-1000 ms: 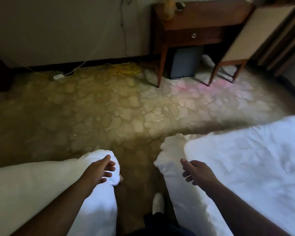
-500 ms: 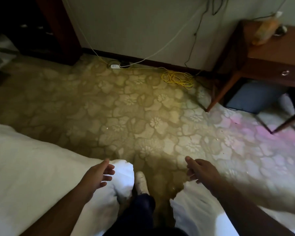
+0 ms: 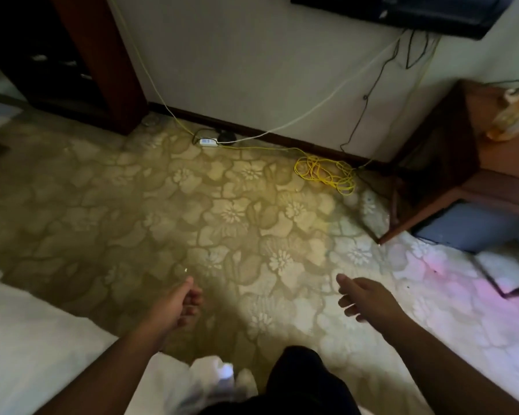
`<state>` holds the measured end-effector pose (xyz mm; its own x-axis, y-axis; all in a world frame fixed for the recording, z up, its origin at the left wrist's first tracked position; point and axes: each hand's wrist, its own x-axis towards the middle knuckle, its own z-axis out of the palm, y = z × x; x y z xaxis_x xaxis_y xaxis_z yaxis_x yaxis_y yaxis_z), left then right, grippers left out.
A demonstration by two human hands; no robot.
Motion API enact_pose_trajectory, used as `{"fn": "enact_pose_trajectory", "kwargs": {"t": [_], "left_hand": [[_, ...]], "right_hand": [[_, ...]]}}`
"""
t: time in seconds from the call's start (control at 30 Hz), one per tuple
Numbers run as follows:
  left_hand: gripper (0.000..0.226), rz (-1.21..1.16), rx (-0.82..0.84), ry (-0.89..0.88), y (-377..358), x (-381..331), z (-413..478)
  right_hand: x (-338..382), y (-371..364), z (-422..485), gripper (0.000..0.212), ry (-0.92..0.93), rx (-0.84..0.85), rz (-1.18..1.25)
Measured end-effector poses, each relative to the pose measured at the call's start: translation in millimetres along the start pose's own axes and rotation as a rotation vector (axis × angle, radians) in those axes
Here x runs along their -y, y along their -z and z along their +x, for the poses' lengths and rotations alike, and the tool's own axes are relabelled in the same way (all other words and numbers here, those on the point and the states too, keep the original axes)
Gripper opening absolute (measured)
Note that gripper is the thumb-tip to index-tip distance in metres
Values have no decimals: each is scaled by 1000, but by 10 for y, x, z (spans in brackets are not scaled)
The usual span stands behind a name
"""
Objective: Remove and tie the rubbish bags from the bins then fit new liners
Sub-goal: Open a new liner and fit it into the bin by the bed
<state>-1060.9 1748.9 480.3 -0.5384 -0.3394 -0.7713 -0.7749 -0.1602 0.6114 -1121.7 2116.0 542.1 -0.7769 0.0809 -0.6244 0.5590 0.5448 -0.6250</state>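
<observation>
L hand (image 3: 179, 307) and R hand (image 3: 367, 298) are both out in front, well short of the desk (image 3: 504, 163) – neither holds anything. L fingers curl loosely toward the palm, thumb forward. R fingers are relaxed and slightly apart, thumb out.

No rubbish bag or liner in view. Only bin candidate is the blue-grey box (image 3: 474, 226) under the desk; could be a bin or sth else, can't tell in this light. Looks like walk-up stage, no task step done as far as the frame shows.

Risks:
- Yellow cable coil (image 3: 327, 173) lies loose on the carpet (image 3: 222, 211) just left of the desk's leg, w/ leads running further left to a white adapter (image 3: 208, 141) – a foot heading for the box could snag them.
- Room is dim, so a reach under the desk could knock a leg or grab the wrong thing.

White bed (image 3: 36, 354) is far left of the desk, beside the L forearm.
</observation>
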Motion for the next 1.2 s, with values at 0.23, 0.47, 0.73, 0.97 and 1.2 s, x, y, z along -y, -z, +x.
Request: {"fn": "enact_pose_trajectory", "kwargs": {"t": [0.23, 0.47, 0.73, 0.97, 1.2], "left_hand": [[44, -91, -65, -22, 143, -823, 715], [39, -342, -243, 41, 582, -1559, 1073], [43, -480, -479, 104, 1272, -1623, 1239], [46, -639, -550, 195, 2098, -1783, 1858], [45, -607, -567, 212, 3266, -2468, 2551]], "right_hand": [[996, -193, 1159, 45, 26, 96, -91], [2385, -764, 2344, 45, 145, 334, -281], [3764, -1839, 2967, 45, 267, 570, -503], [4915, -3127, 3253, 43, 375, 690, -677], [6010, -4209, 3497, 43, 403, 665, -672]]}}
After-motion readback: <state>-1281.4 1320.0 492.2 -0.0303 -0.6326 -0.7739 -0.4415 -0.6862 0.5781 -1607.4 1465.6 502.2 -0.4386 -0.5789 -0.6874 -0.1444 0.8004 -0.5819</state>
